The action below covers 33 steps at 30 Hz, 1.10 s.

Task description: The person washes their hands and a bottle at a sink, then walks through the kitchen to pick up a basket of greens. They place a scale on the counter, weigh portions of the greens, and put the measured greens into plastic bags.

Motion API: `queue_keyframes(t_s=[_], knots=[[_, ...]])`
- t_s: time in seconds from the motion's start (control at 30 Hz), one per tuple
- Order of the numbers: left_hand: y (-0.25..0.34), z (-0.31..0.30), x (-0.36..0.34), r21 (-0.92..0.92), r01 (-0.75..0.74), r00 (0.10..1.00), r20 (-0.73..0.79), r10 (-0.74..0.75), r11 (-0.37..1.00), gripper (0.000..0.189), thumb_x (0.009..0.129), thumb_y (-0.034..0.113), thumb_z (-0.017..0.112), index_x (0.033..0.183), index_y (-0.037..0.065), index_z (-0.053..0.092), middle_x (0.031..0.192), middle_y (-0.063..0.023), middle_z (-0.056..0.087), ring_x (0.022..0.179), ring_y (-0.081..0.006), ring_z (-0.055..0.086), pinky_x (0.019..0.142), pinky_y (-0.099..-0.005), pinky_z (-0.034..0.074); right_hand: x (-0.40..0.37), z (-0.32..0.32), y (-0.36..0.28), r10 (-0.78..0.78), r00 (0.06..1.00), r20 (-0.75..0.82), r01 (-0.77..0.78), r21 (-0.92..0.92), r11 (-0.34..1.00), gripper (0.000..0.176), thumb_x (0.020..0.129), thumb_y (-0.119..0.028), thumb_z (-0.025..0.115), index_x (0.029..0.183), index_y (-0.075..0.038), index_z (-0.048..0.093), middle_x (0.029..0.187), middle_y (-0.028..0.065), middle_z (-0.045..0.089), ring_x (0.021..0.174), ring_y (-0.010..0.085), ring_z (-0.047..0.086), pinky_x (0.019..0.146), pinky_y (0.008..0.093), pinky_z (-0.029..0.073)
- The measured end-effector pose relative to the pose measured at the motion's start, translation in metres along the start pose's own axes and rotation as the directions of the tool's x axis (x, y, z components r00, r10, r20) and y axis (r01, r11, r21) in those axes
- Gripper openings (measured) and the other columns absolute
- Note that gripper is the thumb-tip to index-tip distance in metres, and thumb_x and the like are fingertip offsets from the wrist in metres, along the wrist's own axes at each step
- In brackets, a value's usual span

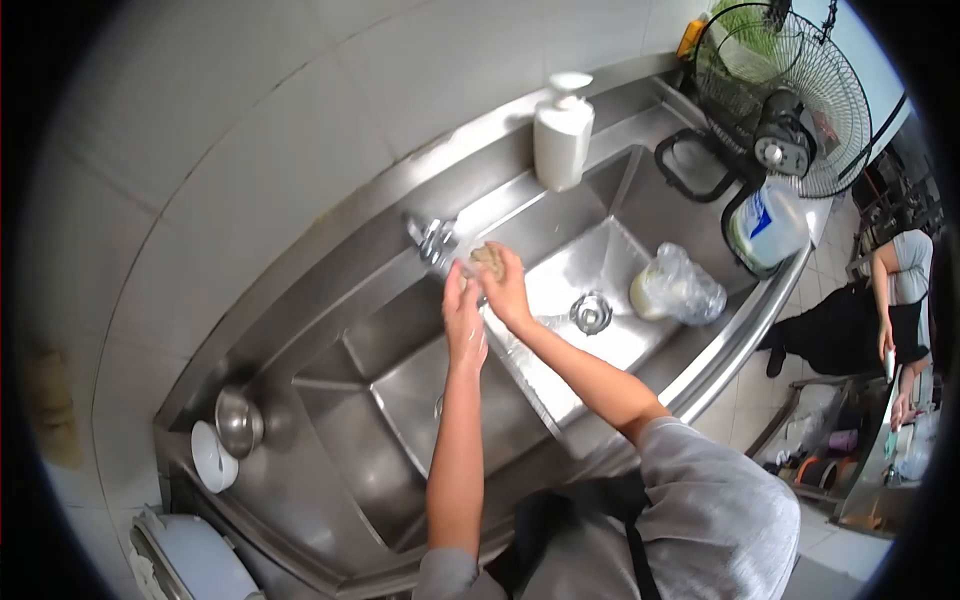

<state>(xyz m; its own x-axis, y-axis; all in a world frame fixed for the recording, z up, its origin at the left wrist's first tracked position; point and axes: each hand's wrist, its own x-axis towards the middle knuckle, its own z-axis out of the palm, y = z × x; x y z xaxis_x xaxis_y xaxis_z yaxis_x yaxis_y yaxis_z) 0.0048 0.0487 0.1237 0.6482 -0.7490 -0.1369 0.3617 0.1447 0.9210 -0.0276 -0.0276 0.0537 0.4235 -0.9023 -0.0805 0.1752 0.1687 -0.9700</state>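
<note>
Right hand (510,290) grasping a tan lump (487,261) just beside the tap (436,241); left hand (463,315), also beside the tap, grip unclear; turning the lump beneath the tap should wet it evenly

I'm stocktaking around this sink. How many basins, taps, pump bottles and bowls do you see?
Basins: 2 (left basin, right basin)
Tap: 1
Pump bottle: 1
Bowls: 2 (metal bowl, white bowl)
Total: 6

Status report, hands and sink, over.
Right hand holding tan lump by faucet. Left hand close alongside, contact unclear. Bagged item in right basin, off to the side.
</note>
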Motion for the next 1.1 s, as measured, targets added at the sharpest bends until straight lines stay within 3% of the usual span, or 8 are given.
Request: queue_keyframes(t_s=[0.07,0.2,0.47,0.5,0.67,0.73,0.77,1.1], knots=[[-0.003,0.03,0.018,0.112,-0.023,0.999,-0.02,0.025,0.993,0.044,0.089,0.01,0.042,0.13,0.0,0.031,0.135,-0.0155,0.031,0.126,-0.0199,0.028,0.103,-0.0298,0.02,0.057,-0.011,-0.01,-0.673,0.732,0.102,0.536,-0.697,0.477,0.036,0.079,-0.018,0.056,0.113,-0.009,0.051,0.119,0.0184,0.044,0.112,0.0288,0.041,0.092,0.0392,0.036],[-0.041,0.076,0.078,0.262,-0.048,0.998,0.049,0.036,0.964,0.043,0.088,0.011,0.047,0.127,-0.001,0.035,0.132,-0.0164,0.035,0.122,-0.0192,0.034,0.1,-0.0298,0.026,0.143,-0.072,-0.003,-0.446,0.602,0.662,0.789,-0.579,0.206,0.037,0.076,-0.01,0.051,0.113,-0.011,0.053,0.127,0.0107,0.037,0.118,0.0297,0.033,0.095,0.0391,0.031],[-0.048,0.24,0.166,0.617,-0.346,0.898,-0.002,0.441,0.707,0.093,0.065,0.016,0.075,0.132,0.001,0.013,0.126,-0.0266,0.034,0.116,-0.0339,0.038,0.093,-0.0396,0.035,0.184,-0.257,-0.014,-0.69,0.677,0.257,0.638,-0.672,0.376,0.04,0.06,0.007,0.051,0.096,-0.006,0.058,0.1,0.016,0.053,0.09,0.0335,0.049,0.079,0.0414,0.039],[-0.061,0.246,0.182,0.606,-0.412,0.837,-0.044,0.545,0.68,0.097,0.059,0.015,0.077,0.132,0.002,0.014,0.122,-0.0265,0.036,0.113,-0.0365,0.04,0.091,-0.0418,0.036,0.203,-0.271,-0.051,-0.816,0.536,0.216,0.653,-0.719,0.238,0.043,0.06,0.009,0.048,0.099,-0.006,0.056,0.098,0.0152,0.052,0.089,0.0335,0.048,0.079,0.0424,0.038],[-0.072,0.255,0.195,0.548,-0.512,0.764,-0.063,0.643,0.662,0.095,0.06,0.009,0.076,0.132,0.004,0.015,0.123,-0.0212,0.037,0.111,-0.0311,0.041,0.092,-0.0386,0.036,0.352,-0.362,-0.124,-0.797,0.599,-0.084,-0.152,-0.988,-0.011,0.028,0.082,-0.015,0.046,0.109,-0.012,0.053,0.114,0.0075,0.049,0.116,0.0298,0.037,0.092,0.0463,0.028],[-0.075,0.241,0.195,0.469,-0.558,0.745,-0.081,0.662,0.685,0.094,0.06,0.007,0.076,0.132,0.004,0.016,0.123,-0.0193,0.037,0.11,-0.0293,0.041,0.092,-0.0376,0.036,0.429,-0.429,-0.079,-0.828,0.507,-0.238,-0.253,-0.96,0.121,0.033,0.086,-0.019,0.039,0.116,-0.012,0.048,0.12,0.011,0.045,0.115,0.0301,0.039,0.093,0.0435,0.03],[-0.075,0.23,0.191,0.488,-0.543,0.741,-0.103,0.663,0.683,0.093,0.06,0.006,0.076,0.132,0.004,0.015,0.123,-0.0182,0.036,0.11,-0.0283,0.041,0.092,-0.0375,0.036,0.42,-0.428,-0.102,-0.553,0.734,-0.394,-0.43,-0.9,0.071,0.031,0.082,-0.017,0.042,0.11,-0.009,0.053,0.116,0.0124,0.047,0.109,0.03,0.044,0.089,0.0411,0.035],[-0.077,0.2,0.182,0.59,-0.494,0.711,-0.148,0.687,0.638,0.095,0.063,0.005,0.073,0.133,0.003,0.01,0.128,-0.019,0.03,0.114,-0.0285,0.037,0.094,-0.0408,0.034,0.355,-0.322,-0.055,-0.499,0.865,0.045,-0.04,-0.986,-0.159,0.026,0.071,-0.009,0.053,0.095,-0.002,0.058,0.107,0.0104,0.049,0.092,0.0261,0.048,0.073,0.0374,0.042]])
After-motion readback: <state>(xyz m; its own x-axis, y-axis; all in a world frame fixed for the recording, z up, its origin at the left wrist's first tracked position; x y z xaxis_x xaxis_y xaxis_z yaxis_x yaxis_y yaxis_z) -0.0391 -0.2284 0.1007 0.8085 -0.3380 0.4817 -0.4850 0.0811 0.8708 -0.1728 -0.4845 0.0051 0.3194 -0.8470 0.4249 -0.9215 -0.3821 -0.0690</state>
